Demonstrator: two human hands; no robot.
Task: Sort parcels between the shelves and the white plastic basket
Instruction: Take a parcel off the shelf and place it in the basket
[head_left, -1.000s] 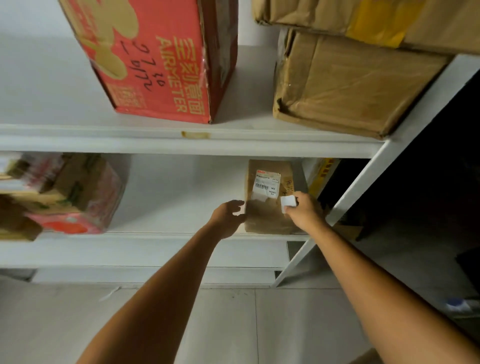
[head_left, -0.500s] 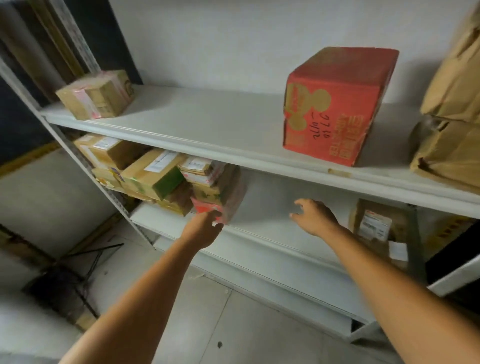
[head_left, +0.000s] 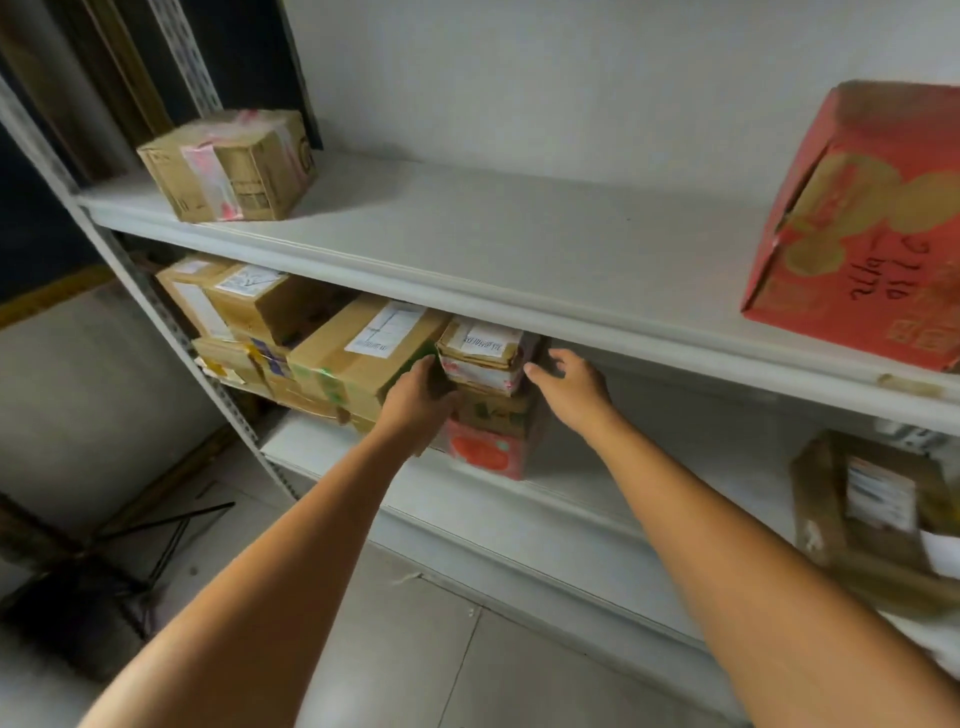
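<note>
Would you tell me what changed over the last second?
Both hands let go of the brown parcel on the right and moved left to the stack; the left hand touches its left side, the right hand hovers open at its right. Nothing else moved.

Parcel stack (head_left: 488, 395) — between both hands, lower shelf (head_left: 597, 499)

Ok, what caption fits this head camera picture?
Left hand and right hand flank a small white-labelled cardboard parcel stacked on a white shelf.
</note>
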